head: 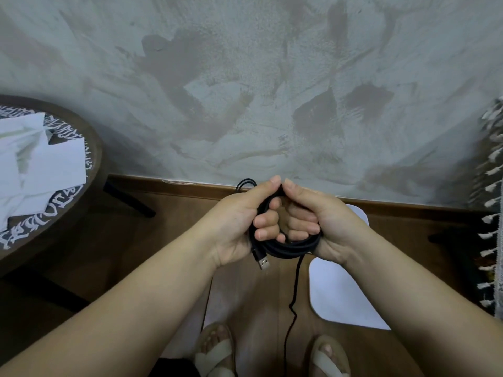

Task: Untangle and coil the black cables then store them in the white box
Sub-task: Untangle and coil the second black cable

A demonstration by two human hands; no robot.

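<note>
Together, left hand (239, 227) and right hand (318, 221) curled, gripping coiled black cable (288, 248)

Brown wooden floor (168, 227), white box (340, 292) on it, round table (94, 148) bearing white papers (49, 164)

A: What's worn?
B: Cream cross-strap sandals, tan soles: left sandal (215, 355), right sandal (330, 360). Dark fabric (174, 369) just left of left sandal, unclear what.
A: Arms?
B: Forearms (122, 308) bare. Left hand (239, 227), right hand (322, 221): short nails.
</note>
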